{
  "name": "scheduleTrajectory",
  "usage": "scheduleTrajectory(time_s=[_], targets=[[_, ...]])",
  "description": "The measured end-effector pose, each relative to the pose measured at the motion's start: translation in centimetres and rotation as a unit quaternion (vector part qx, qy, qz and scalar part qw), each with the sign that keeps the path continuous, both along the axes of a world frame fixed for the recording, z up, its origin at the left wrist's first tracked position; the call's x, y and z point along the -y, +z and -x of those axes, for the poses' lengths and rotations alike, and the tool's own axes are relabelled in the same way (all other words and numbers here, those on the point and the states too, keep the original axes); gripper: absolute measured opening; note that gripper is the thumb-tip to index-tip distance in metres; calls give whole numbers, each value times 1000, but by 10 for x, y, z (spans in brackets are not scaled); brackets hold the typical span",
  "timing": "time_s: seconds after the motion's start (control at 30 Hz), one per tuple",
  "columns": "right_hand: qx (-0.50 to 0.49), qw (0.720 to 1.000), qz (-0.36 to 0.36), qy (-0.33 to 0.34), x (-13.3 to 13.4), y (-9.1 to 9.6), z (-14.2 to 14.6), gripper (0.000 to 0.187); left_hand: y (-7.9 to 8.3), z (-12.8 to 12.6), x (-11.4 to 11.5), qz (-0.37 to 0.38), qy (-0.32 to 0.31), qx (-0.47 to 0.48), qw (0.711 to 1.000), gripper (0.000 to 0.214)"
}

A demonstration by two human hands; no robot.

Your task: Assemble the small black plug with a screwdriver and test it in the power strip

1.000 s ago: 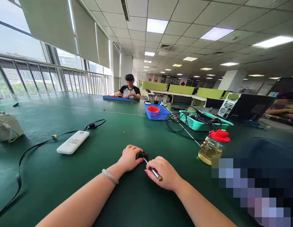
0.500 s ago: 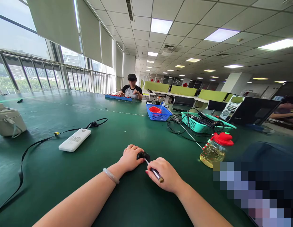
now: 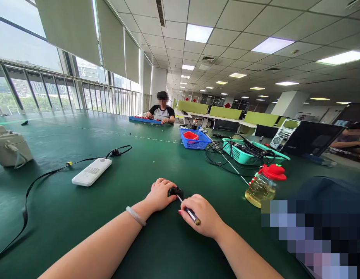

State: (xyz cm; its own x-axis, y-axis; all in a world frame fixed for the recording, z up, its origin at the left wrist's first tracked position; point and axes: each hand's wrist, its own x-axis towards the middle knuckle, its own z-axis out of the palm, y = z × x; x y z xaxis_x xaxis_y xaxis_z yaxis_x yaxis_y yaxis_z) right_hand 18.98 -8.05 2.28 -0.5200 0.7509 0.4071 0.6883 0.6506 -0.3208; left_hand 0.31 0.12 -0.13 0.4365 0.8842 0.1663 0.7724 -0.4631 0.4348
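On the green tabletop (image 3: 156, 240) my left hand (image 3: 160, 194) is closed around a small black part (image 3: 176, 191), its thumb on the near side and its fingers over the far side. The kind of part is too small to tell. My right hand (image 3: 201, 215) grips a screwdriver (image 3: 192, 216) with a dark handle and brass-coloured end. Its thin metal shaft points up and left, and the tip meets the black part or lies right at it. The exact contact is hard to make out.
A white power bank (image 3: 92, 172) and a black cable (image 3: 49, 174) lie left, near a beige bag (image 3: 12, 147). To the right stand a red-lidded bottle (image 3: 261, 190), a blue basket (image 3: 195, 144) and a teal basket (image 3: 246, 155) of cables. Across the table sits a person (image 3: 162, 112).
My hands, the black part and the screwdriver hold nearly the same position. Across the table, the other person's hands have lowered toward the tabletop.
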Motion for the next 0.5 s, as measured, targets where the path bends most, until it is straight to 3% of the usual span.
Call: scheduleTrajectory(time_s=[0.5], targets=[[12, 1000, -14, -1, 0, 0, 1, 12, 1, 1, 1, 4, 3, -2, 1000, 37]])
